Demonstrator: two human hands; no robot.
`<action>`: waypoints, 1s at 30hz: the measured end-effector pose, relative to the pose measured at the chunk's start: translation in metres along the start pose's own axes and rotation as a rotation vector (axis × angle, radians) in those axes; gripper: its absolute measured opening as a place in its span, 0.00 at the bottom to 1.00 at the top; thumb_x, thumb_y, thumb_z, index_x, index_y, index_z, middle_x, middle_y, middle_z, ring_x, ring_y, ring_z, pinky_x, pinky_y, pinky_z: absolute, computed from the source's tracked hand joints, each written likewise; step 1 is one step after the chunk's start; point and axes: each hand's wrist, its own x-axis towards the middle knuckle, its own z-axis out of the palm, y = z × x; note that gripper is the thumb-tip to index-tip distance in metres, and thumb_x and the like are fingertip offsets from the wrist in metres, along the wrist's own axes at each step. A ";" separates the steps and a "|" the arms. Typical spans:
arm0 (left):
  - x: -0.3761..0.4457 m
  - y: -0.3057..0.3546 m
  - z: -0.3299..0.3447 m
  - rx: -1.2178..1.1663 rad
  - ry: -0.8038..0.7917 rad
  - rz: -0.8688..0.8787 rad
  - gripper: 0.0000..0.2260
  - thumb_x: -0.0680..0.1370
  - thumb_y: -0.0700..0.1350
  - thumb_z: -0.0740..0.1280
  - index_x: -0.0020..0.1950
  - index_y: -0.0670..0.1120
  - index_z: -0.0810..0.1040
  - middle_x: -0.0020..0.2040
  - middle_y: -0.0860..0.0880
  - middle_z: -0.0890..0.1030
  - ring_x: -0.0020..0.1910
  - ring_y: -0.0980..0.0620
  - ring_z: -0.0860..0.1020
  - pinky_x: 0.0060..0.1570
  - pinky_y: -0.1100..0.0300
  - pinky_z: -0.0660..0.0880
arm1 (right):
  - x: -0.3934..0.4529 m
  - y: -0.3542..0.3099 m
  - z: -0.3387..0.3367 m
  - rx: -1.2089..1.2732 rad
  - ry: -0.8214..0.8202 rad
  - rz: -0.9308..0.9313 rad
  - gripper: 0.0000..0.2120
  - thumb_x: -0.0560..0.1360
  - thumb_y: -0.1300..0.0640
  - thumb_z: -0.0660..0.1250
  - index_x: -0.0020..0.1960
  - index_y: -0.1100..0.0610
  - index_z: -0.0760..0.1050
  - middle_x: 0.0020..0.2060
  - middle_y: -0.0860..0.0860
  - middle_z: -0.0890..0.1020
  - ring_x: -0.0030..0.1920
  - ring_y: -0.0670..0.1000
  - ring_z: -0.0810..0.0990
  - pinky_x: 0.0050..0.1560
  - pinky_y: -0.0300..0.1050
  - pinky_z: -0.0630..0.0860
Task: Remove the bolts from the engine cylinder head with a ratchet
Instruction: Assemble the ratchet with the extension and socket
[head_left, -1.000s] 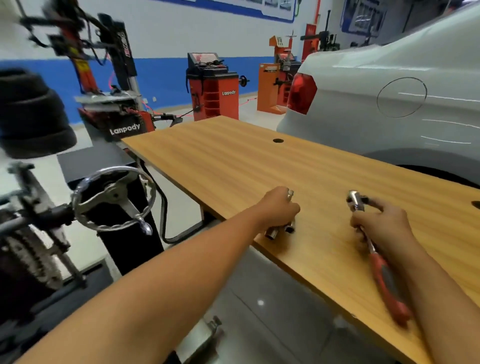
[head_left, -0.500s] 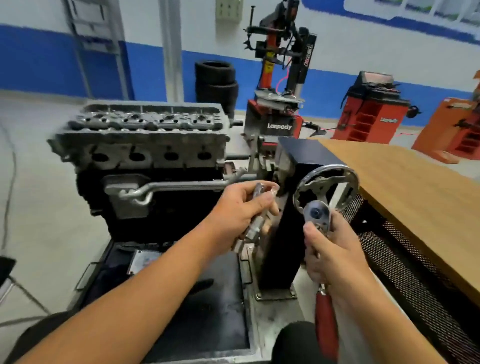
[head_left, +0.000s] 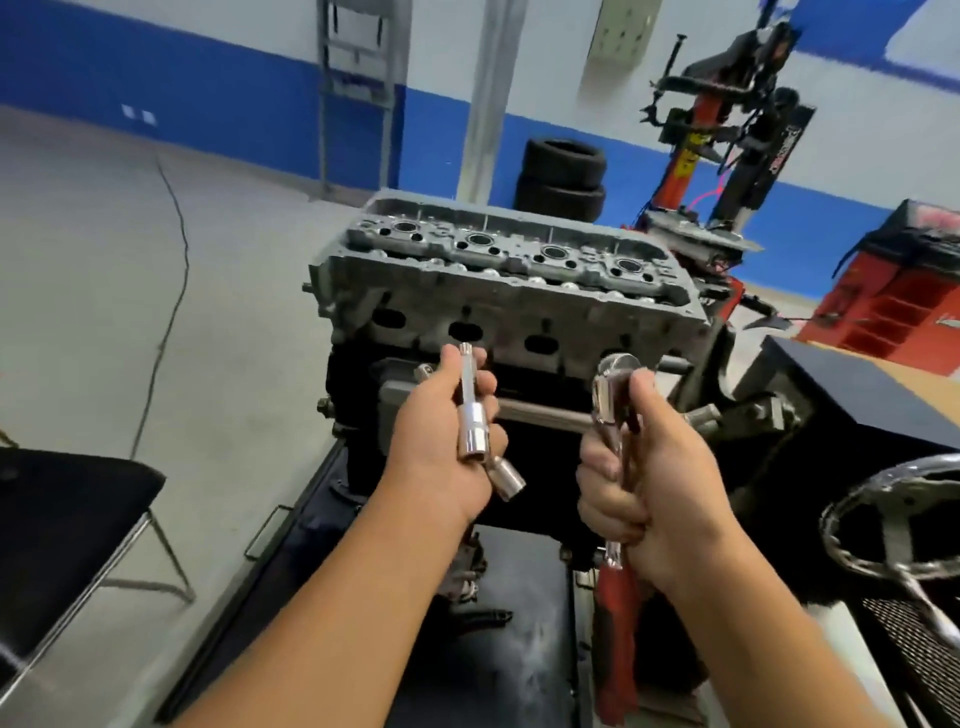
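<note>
Low in the view, from six o'clock, both forearms reach up toward the middle, hands raised side by side in front of the engine. At about nine o'clock of the pair, the left hand (head_left: 451, 447) lies palm up with its fingers curled round a long chrome socket extension (head_left: 469, 402), which stands nearly upright; a second, shorter socket (head_left: 508, 477) pokes out from under it at the heel of the palm. Just beside it at three o'clock, the right hand (head_left: 641, 480) is fisted round the ratchet (head_left: 613, 410), thumb laid up the shaft; the chrome head stands at the top of the fist and the red handle (head_left: 618, 623) hangs below the wrist toward six o'clock. The two hands are near each other but apart.

Beyond them at twelve o'clock sits the engine cylinder head (head_left: 498, 270), grey and bare on top of the dark block, which is carried on a black stand. A wooden bench (head_left: 930, 379) shows only as a corner at three o'clock. Stacked tyres (head_left: 563, 179) and a red tyre changer (head_left: 727, 135) stand against the blue and white wall; a black chair (head_left: 67, 509) sits at eight o'clock on the grey concrete floor (head_left: 104, 291).
</note>
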 end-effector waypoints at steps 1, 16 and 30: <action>0.003 -0.002 -0.001 0.001 0.024 0.000 0.14 0.86 0.54 0.61 0.49 0.46 0.78 0.32 0.53 0.76 0.24 0.58 0.67 0.18 0.66 0.61 | 0.001 0.005 -0.008 0.076 -0.049 0.029 0.25 0.76 0.32 0.60 0.33 0.51 0.71 0.25 0.50 0.62 0.15 0.45 0.57 0.20 0.31 0.57; -0.001 -0.026 0.004 -0.366 0.022 0.181 0.13 0.86 0.54 0.59 0.51 0.46 0.74 0.39 0.51 0.75 0.24 0.58 0.66 0.26 0.69 0.70 | 0.001 0.027 -0.015 0.443 -0.381 0.229 0.23 0.77 0.35 0.63 0.40 0.52 0.59 0.24 0.50 0.54 0.16 0.43 0.57 0.18 0.32 0.54; 0.001 -0.037 0.037 -0.419 0.057 0.334 0.11 0.86 0.50 0.63 0.47 0.47 0.74 0.37 0.49 0.78 0.30 0.56 0.68 0.28 0.65 0.70 | 0.005 0.025 -0.032 0.444 -0.423 0.199 0.23 0.80 0.37 0.59 0.43 0.57 0.68 0.24 0.49 0.68 0.18 0.45 0.54 0.21 0.31 0.54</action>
